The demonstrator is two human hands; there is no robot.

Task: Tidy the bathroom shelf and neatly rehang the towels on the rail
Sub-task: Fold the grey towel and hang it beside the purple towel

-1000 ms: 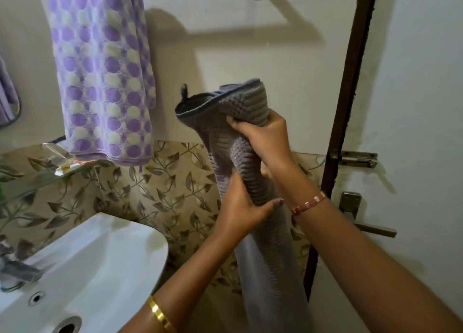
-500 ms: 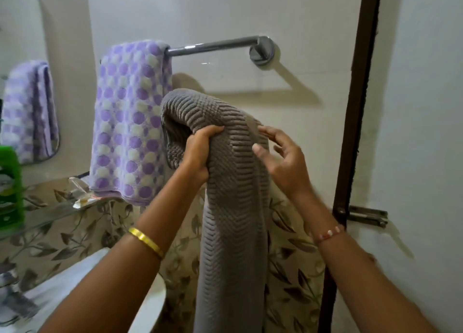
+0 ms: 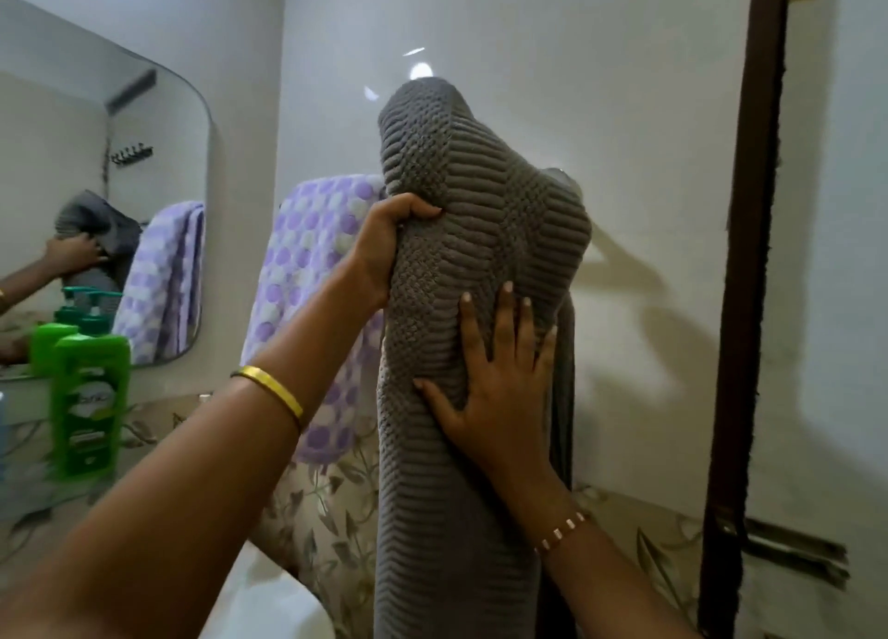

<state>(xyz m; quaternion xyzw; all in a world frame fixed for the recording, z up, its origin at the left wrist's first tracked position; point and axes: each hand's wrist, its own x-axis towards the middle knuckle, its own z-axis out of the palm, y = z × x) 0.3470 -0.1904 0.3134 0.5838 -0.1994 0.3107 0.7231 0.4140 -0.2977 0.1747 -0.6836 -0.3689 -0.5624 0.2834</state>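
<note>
My left hand (image 3: 384, 244) is clenched on a bunched fold near the top of the grey towel (image 3: 461, 446); my right hand (image 3: 490, 388) lies flat and open against its front, gripping nothing. The towel is up at rail height beside the purple spotted towel (image 3: 307, 273); the rail itself is hidden. It looks thick, soft, floppy and fairly heavy, so I'd grip the top fold and smooth downward.

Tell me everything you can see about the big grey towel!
The grey towel is thick and looks knitted, with raised ribs, zigzag rows and a bumpy waffle band near the top. It is bunched at the top and hangs down long, past the bottom of the picture. It is lifted high in front of the white wall, right beside the purple spotted towel. The left hand grips its upper edge, and the right hand lies flat and open against its front. Whether it rests on the rail cannot be seen.
</note>
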